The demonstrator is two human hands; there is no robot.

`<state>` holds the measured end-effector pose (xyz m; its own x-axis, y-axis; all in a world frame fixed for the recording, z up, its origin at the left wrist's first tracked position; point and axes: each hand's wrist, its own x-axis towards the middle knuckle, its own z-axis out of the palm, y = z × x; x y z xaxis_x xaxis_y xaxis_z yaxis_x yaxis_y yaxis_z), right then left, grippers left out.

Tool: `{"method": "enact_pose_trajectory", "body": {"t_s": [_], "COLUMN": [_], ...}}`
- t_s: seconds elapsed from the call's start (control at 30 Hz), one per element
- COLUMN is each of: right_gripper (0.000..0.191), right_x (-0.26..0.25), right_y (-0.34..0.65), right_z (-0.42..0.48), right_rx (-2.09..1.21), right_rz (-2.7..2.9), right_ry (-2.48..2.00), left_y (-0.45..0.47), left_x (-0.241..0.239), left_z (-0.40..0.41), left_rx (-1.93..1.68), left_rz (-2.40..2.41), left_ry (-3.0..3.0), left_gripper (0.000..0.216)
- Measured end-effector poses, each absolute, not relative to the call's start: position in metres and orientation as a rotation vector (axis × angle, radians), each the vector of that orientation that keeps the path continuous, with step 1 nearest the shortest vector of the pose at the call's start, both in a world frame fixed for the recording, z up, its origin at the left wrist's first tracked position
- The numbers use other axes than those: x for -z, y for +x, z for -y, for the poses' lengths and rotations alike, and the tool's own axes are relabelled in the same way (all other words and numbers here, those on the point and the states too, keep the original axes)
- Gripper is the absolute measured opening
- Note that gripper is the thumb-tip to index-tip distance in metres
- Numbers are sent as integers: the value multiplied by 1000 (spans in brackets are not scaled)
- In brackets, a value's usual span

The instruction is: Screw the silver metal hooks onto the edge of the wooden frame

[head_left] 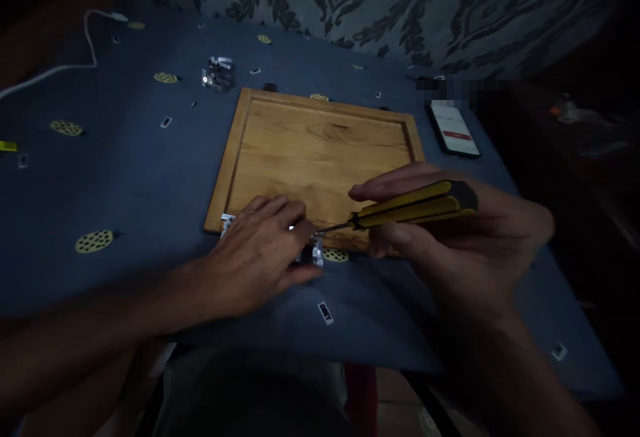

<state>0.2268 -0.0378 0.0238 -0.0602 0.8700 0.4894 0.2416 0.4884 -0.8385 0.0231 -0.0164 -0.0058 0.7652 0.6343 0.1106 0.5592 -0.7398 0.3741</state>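
A framed wooden panel [300,157] lies flat on the patterned blue cloth. At its near edge, my left hand [257,250] is closed over a shiny metal hinge [317,252], hiding much of it; the thumb is below and the fingers bend over the top. My right hand [465,237] holds a yellow-and-black screwdriver [415,209] by the handle, with thumb and fingers loosely around it. The screwdriver's shaft points left, and its tip is at the hinge beside my left fingers. Whether the tip sits in a screw is too small to tell.
More metal hinge hardware [219,73] rests beyond the panel's far left corner. A phone [454,129] with a lit screen lies to the right. A white cable [93,43] crosses the far left of the cloth [140,163]. A patterned wall [350,3] stands behind.
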Motion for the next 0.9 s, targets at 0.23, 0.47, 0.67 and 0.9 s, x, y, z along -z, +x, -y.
{"method": "enact_pose_trajectory", "body": {"t_s": [0.23, 0.47, 0.67, 0.9], "right_gripper": [12, 7, 14, 17], "right_x": [-24, -23, -19, -22], "right_y": [222, 226, 223, 222], "right_z": [40, 38, 38, 36], "right_rx": [-763, -745, -749, -769], "right_rz": [1447, 1398, 1420, 1451], "right_ry": [-973, -964, -960, -939], "left_y": [21, 20, 21, 21], "left_x": [4, 6, 9, 9], "left_z": [17, 16, 17, 17], "left_rx": [-342, -341, -383, -404], "left_rz": [-912, -919, -915, -896], "left_ry": [2641, 2654, 2658, 2668], "left_gripper": [34, 35, 36, 36]}}
